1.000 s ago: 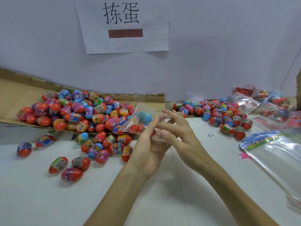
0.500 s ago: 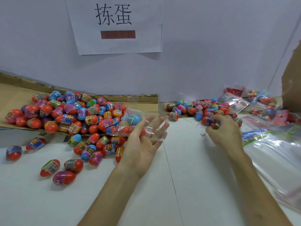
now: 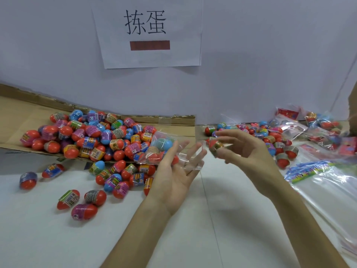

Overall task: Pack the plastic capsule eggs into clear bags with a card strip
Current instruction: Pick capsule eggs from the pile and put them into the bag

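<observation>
Right hand (image 3: 245,151) pinches a red plastic capsule egg (image 3: 215,146), motion-blurred, label unreadable. Left hand (image 3: 173,171), fingers straight and spread, carries a clear plastic bag (image 3: 160,151) of blue and red eggs over the white desk (image 3: 58,238) centre. Loose egg pile (image 3: 92,136) lies on brown cardboard (image 3: 17,113) at far-left. Empty clear bags with colourful card strips (image 3: 326,190) are cut off at the right edge.

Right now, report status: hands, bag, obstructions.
Left hand, fingers straight, carries part-filled clear bag. Right hand pinches one egg near bag mouth. Nothing between.
</observation>
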Demonstrator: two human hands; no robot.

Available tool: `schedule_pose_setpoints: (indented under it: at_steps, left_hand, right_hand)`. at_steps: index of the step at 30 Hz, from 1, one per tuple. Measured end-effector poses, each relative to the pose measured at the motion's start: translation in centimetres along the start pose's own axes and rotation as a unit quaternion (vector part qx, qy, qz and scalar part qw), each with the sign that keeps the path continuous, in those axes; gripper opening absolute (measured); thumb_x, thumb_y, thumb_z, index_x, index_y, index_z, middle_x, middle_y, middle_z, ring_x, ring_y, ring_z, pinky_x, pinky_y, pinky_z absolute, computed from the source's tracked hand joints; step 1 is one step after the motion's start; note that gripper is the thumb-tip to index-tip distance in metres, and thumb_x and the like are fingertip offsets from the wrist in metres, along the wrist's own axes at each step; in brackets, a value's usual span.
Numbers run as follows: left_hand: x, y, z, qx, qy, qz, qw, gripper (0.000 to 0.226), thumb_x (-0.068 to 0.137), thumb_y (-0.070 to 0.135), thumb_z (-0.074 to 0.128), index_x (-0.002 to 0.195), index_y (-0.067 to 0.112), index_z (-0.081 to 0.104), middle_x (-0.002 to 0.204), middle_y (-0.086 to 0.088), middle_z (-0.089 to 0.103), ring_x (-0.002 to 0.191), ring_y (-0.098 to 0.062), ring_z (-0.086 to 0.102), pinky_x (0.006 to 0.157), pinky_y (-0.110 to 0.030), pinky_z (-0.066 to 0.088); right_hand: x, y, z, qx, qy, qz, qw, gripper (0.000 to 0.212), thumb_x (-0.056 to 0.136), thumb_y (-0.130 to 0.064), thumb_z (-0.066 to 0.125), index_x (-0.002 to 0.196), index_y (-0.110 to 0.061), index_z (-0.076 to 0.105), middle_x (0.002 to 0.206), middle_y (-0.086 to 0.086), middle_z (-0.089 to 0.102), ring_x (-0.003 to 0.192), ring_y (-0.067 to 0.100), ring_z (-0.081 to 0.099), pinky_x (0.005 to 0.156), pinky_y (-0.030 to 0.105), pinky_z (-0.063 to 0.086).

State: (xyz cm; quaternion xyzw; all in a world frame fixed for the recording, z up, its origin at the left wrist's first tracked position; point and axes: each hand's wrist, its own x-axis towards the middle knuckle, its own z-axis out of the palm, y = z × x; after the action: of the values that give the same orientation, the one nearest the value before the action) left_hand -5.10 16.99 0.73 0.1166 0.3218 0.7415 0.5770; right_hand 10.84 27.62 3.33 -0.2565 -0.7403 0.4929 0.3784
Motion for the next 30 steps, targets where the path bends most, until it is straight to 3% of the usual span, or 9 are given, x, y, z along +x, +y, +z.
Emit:
schedule_pose_setpoints:
  at_steps: [3, 7, 12, 17, 22, 25, 30]
  left_hand:
    - [-0.1, 0.1, 0.0, 0.013, -0.001, 0.010, 1.000, 0.061, 0.085, 0.044, 0.064, 0.138, 0.014, 0.058, 0.130, -0.012, 0.072, 0.118, -0.029, 0.071, 0.097, -0.039, 0.056]
    - [-0.2, -0.1, 0.0, 0.023, -0.010, 0.008, 1.000, 0.062, 0.086, 0.045, 0.063, 0.140, 0.016, 0.057, 0.132, -0.014, 0.070, 0.120, -0.031, 0.070, 0.099, -0.041, 0.055]
    - [-0.1, -0.6, -0.1, 0.031, -0.003, -0.003, 1.000, 0.066, 0.083, 0.043, 0.067, 0.142, 0.015, 0.057, 0.131, -0.021, 0.069, 0.129, -0.037, 0.062, 0.109, -0.043, 0.049]
    - [0.0, -0.3, -0.3, 0.042, -0.020, 0.016, 0.999, 0.066, 0.079, 0.040, 0.069, 0.140, 0.014, 0.060, 0.126, -0.019, 0.072, 0.112, -0.031, 0.073, 0.112, -0.044, 0.048]
    - [0.0, -1.0, 0.0, 0.045, -0.025, 0.000, 0.999, 0.047, 0.093, 0.037, 0.063, 0.126, 0.004, 0.068, 0.126, -0.022, 0.071, 0.120, -0.033, 0.070, 0.116, -0.047, 0.043]
    - [0.0, -1.4, 0.2, 0.045, -0.054, -0.018, 0.997, 0.044, 0.100, 0.035, 0.058, 0.126, 0.001, 0.068, 0.131, -0.021, 0.069, 0.123, -0.034, 0.068, 0.111, -0.045, 0.048]
    - [0.1, -1.8, 0.5, 0.040, -0.067, -0.030, 0.997, 0.033, 0.091, 0.031, 0.064, 0.111, 0.005, 0.069, 0.127, -0.022, 0.071, 0.119, -0.036, 0.070, 0.106, -0.045, 0.052]
  right_hand:
    - [-0.4, -0.1, 1.5, -0.040, -0.008, -0.035, 0.999, 0.026, 0.079, -0.016, 0.085, 0.100, -0.021, 0.071, 0.098, -0.009, 0.074, 0.089, 0.016, 0.073, 0.073, 0.030, 0.061]
    - [-0.8, 0.2, 2.6, -0.143, 0.017, -0.100, 0.985, 0.022, 0.079, -0.019, 0.086, 0.093, -0.028, 0.073, 0.092, -0.018, 0.072, 0.081, 0.011, 0.070, 0.061, 0.021, 0.054]
    - [-0.9, 0.5, 3.3, -0.178, 0.023, -0.182, 0.967, 0.033, 0.077, -0.011, 0.087, 0.103, -0.027, 0.074, 0.101, -0.008, 0.069, 0.078, 0.012, 0.067, 0.062, 0.026, 0.056]
    - [-0.9, 1.0, 3.3, -0.191, -0.017, -0.192, 0.962, 0.040, 0.081, -0.004, 0.082, 0.111, -0.029, 0.076, 0.108, -0.008, 0.069, 0.087, 0.015, 0.066, 0.068, 0.025, 0.055]
    - [-0.9, 1.3, 3.9, -0.243, 0.065, -0.216, 0.944, 0.033, 0.077, -0.010, 0.088, 0.101, -0.026, 0.072, 0.095, -0.016, 0.065, 0.084, 0.000, 0.057, 0.073, 0.007, 0.040]
    - [-0.8, 1.6, 4.3, -0.263, 0.102, -0.195, 0.940, 0.038, 0.074, -0.011, 0.089, 0.104, -0.018, 0.066, 0.103, -0.008, 0.058, 0.092, 0.002, 0.051, 0.077, 0.007, 0.040]
    - [-0.8, 1.7, 4.0, -0.231, 0.138, -0.167, 0.949, 0.056, 0.073, -0.019, 0.090, 0.118, -0.019, 0.057, 0.117, -0.006, 0.052, 0.101, -0.003, 0.051, 0.084, 0.004, 0.038]
